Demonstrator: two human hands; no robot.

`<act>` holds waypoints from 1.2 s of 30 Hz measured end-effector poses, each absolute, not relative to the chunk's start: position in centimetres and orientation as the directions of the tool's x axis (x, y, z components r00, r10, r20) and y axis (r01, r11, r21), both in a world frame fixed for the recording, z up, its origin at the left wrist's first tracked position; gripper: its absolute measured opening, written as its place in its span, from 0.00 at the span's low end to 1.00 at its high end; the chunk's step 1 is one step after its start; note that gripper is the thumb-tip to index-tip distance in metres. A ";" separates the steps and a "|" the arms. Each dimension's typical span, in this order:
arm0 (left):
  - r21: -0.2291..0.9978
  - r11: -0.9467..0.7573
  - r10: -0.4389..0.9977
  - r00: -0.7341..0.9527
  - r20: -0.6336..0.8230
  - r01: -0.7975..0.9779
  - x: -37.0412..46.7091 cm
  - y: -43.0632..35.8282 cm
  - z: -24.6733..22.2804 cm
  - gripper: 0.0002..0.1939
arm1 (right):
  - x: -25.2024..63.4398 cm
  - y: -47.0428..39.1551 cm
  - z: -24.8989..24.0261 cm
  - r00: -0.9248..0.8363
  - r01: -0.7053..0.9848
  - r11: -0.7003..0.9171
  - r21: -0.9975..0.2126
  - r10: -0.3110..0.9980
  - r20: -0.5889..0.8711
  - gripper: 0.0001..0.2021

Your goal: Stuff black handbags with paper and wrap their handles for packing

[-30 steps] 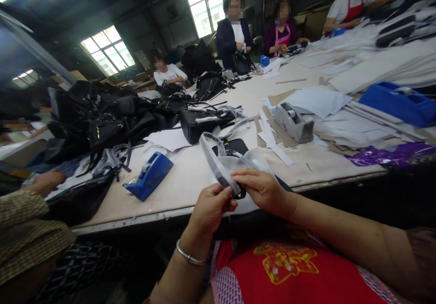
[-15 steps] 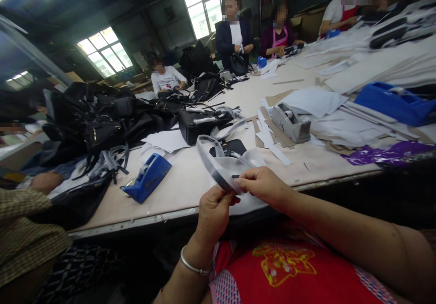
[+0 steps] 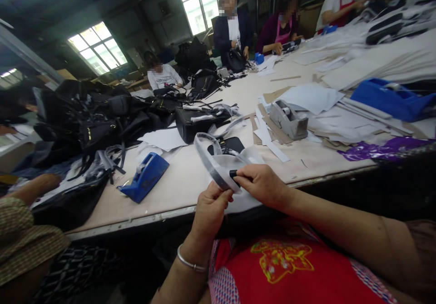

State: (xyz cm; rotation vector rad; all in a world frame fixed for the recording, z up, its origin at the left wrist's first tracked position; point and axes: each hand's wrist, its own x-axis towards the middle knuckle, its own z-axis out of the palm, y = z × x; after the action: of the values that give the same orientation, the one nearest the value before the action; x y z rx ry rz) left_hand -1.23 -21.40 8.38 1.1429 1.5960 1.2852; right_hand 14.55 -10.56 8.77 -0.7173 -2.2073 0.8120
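Observation:
My left hand (image 3: 211,206) is closed on a dark bag strap (image 3: 215,176) that is wrapped in clear plastic and bends up into a loop. In my right hand (image 3: 264,186), thumb and fingers pinch a small black piece (image 3: 233,173) close beside the strap; whether it is joined to the strap I cannot tell. Just beyond the hands, a black bag (image 3: 233,145) lies partly covered by white wrapping (image 3: 254,156). Its lower part is hidden behind my hands and the table edge.
A blue tape dispenser (image 3: 145,176) stands to the left, a grey tape dispenser (image 3: 289,120) ahead right, and another blue dispenser (image 3: 391,97) farther right. Black bags (image 3: 85,117) are heaped at left. Paper sheets (image 3: 309,99) cover the right side. A co-worker's arm (image 3: 37,188) is near left; other people sit or stand opposite.
My right hand has drawn slightly away from my left, and more of the small black piece shows in its fingers. The view has shifted a little.

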 end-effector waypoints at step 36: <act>0.668 -0.238 0.798 -0.251 0.548 0.705 -0.7 -22.3 8.1 0.10 | 13.7 -10.8 11.5 -0.801 0.144 -0.023 -0.989 0.584 -0.130 0.19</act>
State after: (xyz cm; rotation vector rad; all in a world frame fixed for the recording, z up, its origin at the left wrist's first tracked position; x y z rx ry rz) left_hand -0.67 -22.34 8.11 1.8627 1.8790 1.5144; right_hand 13.71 -10.81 11.48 -0.7635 -1.9326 1.8883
